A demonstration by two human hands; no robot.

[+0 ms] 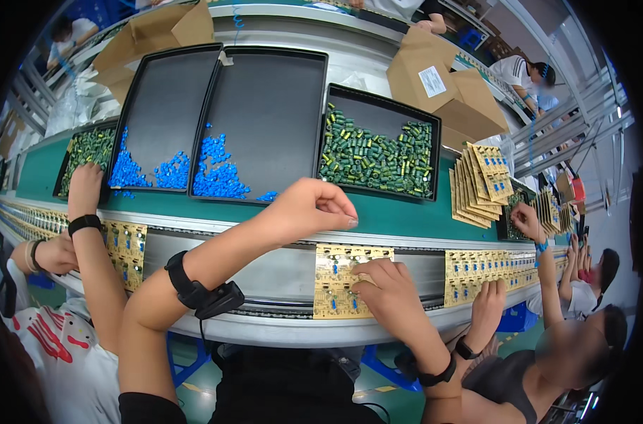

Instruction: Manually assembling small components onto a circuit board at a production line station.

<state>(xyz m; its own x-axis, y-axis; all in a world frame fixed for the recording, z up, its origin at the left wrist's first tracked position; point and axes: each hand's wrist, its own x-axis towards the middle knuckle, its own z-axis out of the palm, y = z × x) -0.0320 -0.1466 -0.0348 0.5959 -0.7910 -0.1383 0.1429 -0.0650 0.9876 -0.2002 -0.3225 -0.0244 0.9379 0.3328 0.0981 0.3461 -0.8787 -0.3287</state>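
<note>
My left hand [311, 206] hangs over the front edge of the green work surface, just before the black trays. Its fingers are curled together, and whatever they hold cannot be made out. Below it, a tan circuit board [328, 300] with small blue and dark green parts lies on the conveyor. At that board's right side is my right hand [396, 293], its thumb and fingers pinched low over the parts. Those fingertips hide what is between them. Nearest my left hand stands a black tray of green capacitors [378, 155]; left of it, another tray [268, 92] contains small blue parts [219, 169].
Further left are a second tray with blue parts [172, 169] and a bin of green capacitors [88, 148]. Stacked boards [470, 187] and an open carton [434, 81] stand right. A co-worker's hand [487, 307] is near the right-hand boards [470, 268]; another person's arm [88, 233] reaches in at left.
</note>
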